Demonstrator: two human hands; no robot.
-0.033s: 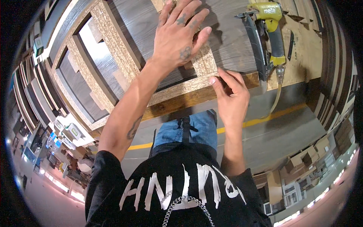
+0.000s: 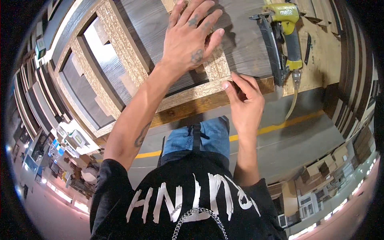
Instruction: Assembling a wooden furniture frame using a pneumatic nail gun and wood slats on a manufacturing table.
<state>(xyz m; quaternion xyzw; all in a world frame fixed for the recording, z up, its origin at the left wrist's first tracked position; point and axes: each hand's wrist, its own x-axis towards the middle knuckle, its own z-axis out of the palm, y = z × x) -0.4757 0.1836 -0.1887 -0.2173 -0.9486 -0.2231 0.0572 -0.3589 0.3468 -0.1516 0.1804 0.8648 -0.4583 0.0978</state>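
Observation:
A ladder-like frame of chipboard strips [image 2: 124, 46] lies on a dark wood-grain panel [image 2: 246, 52] over the workbench. My left hand [image 2: 188, 42] rests palm down across the end strip [image 2: 218, 66] of this frame, its fingers spread. At the near right corner, where the end strip meets the long front strip [image 2: 188, 93], my right hand [image 2: 247, 100] pinches the chipboard edge between thumb and forefinger. The other right fingers are curled in. Part of the end strip is hidden beneath my left hand.
A yellow-green and black air nail gun [image 2: 292, 44] with a hose [image 2: 294, 100] lies right of the panel on a plywood board [image 2: 320, 56]. The bench's brown wooden edge [image 2: 188, 109] runs in front of me. Stacked boards [image 2: 40, 96] stand at the left.

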